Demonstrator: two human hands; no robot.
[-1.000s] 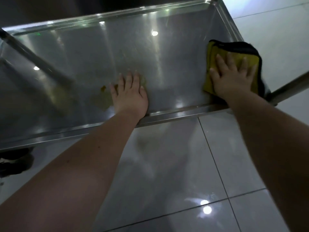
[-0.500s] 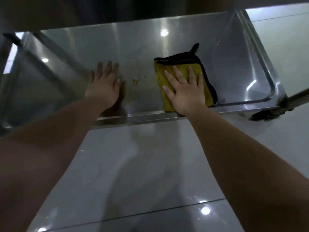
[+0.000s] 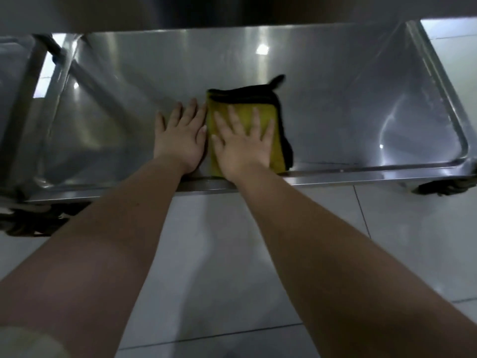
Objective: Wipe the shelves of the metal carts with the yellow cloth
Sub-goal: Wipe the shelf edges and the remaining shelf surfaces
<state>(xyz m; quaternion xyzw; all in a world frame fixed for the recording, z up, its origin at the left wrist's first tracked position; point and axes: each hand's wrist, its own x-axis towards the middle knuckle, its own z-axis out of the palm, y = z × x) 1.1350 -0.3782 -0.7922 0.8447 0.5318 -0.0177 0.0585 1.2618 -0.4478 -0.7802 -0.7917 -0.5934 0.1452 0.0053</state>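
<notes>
Head view: bottom shelf point(image 3: 348, 112) of a metal cart. Just left of the yellow cloth point(image 3: 244, 108), the left hand point(image 3: 180, 140) is laid flat on bare steel, fingers straight, presumably as a brace. The folded cloth is pressed onto the shelf by the right hand point(image 3: 242, 148), fingers spread and uncurled, probably so that wiping pressure is distributed.

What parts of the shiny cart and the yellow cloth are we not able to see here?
All in the head view:
- Shiny steel cart shelf under the folded yellow cloth with black edging: hidden by the cloth and the flat right hand.
- Shelf under the left hand: covered by its palm.
- Dark cart wheels: mostly hidden behind the shelf's front rim.
- Upper metal level: cut off by the top edge.
</notes>
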